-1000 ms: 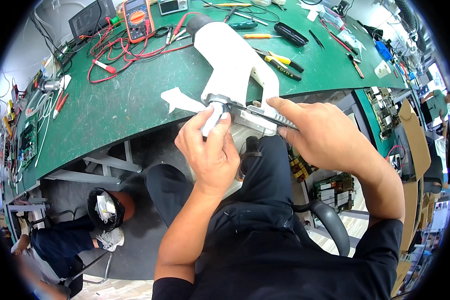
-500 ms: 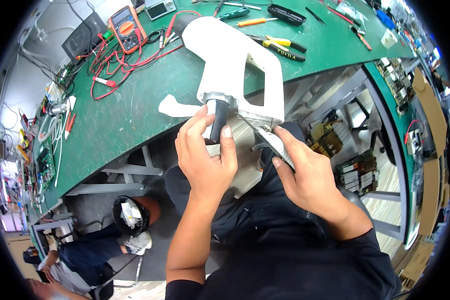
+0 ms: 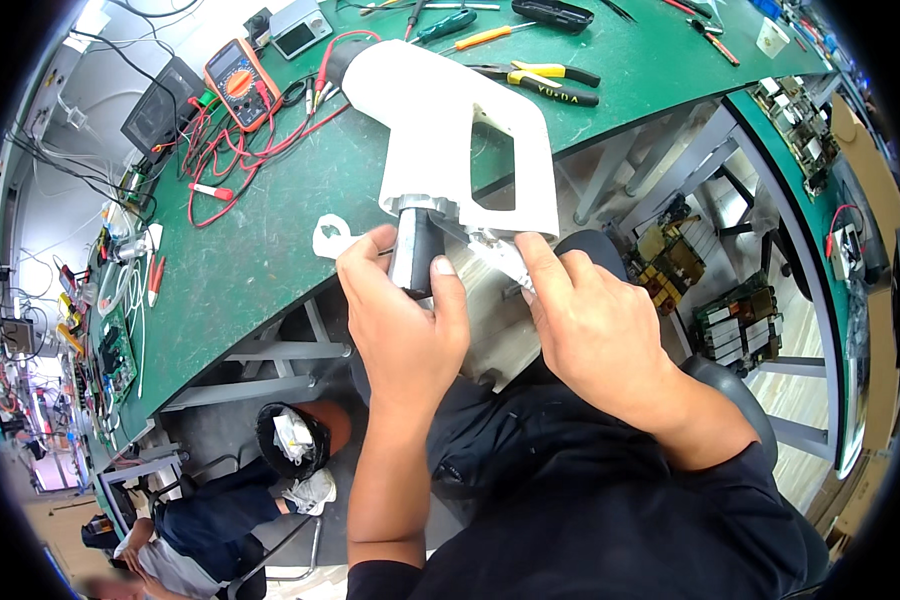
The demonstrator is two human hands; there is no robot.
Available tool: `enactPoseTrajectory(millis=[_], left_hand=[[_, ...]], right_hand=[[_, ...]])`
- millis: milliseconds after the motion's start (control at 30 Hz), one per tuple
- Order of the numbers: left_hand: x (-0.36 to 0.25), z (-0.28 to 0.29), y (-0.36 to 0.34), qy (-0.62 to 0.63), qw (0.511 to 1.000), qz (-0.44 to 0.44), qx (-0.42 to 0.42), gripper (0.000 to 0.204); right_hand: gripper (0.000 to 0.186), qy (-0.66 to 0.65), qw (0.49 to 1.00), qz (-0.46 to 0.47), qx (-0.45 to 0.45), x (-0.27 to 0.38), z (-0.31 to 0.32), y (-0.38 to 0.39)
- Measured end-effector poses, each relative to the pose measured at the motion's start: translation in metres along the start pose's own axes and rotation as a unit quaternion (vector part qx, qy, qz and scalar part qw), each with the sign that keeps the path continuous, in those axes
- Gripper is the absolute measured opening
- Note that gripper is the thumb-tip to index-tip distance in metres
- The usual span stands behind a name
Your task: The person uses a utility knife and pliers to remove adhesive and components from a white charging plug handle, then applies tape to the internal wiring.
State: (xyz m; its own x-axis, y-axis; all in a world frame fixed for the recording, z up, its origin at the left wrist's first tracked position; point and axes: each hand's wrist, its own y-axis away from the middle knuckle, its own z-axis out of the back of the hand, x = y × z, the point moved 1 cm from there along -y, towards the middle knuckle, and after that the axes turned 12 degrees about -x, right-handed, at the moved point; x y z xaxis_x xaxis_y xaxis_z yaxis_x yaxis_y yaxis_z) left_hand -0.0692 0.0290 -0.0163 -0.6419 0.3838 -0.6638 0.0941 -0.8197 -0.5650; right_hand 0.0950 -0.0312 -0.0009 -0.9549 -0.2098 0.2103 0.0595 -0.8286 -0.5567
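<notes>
A white plastic housing [image 3: 425, 130] with a looped handle lies on the green bench, its lower end over the front edge. From that end juts a black and silver cylinder [image 3: 418, 250]. My left hand [image 3: 405, 330] is closed around this cylinder, thumb on its right side. My right hand [image 3: 600, 340] pinches a narrow white and silver piece [image 3: 505, 258] against the handle's lower end. Its fingers hide most of that piece, so its kind is unclear. Left of the cylinder, a white ring-ended plastic part [image 3: 332, 237] sticks out over the bench.
Pliers [image 3: 555, 82], an orange screwdriver [image 3: 485, 40] and an orange multimeter [image 3: 242, 85] with tangled red leads lie beyond the housing. Circuit boards [image 3: 735, 325] rest below at the right. A bin [image 3: 320, 430] and a seated person [image 3: 205, 525] are at the lower left.
The view has shifted a little, moving the scene in the picture. My right hand has drawn closer to the cylinder, and the piece it pinches is more covered. My left hand keeps its grip.
</notes>
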Motion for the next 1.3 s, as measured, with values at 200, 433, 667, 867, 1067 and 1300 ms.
enactPoseTrajectory(millis=[200, 433, 667, 867, 1067, 1300], left_hand=[[-0.008, 0.012, -0.024, -0.046, 0.987, 0.043, 0.148, 0.043], [0.005, 0.014, -0.056, 0.074, 0.92, 0.218, 0.318, 0.041], [-0.003, 0.004, -0.055, 0.184, 0.875, 0.335, 0.297, 0.031], [0.004, 0.004, -0.064, 0.194, 0.848, 0.33, 0.365, 0.044], [0.001, 0.002, -0.069, 0.219, 0.814, 0.372, 0.389, 0.049], [0.003, -0.004, -0.064, 0.243, 0.816, 0.368, 0.374, 0.05]], right_hand=[[0.04, 0.06, 0.998, 0.019, 0.025, 0.006, 0.011, -0.008], [0.013, 0.1, 0.987, 0.048, 0.118, 0.009, 0.038, -0.033], [0.012, 0.113, 0.982, 0.044, 0.147, 0.01, 0.035, -0.032], [0.013, 0.092, 0.987, 0.025, 0.127, 0.006, 0.027, -0.027], [0.015, 0.095, 0.983, 0.03, 0.153, 0.004, 0.03, -0.03], [0.014, 0.089, 0.986, 0.039, 0.137, -0.003, 0.027, -0.031]])
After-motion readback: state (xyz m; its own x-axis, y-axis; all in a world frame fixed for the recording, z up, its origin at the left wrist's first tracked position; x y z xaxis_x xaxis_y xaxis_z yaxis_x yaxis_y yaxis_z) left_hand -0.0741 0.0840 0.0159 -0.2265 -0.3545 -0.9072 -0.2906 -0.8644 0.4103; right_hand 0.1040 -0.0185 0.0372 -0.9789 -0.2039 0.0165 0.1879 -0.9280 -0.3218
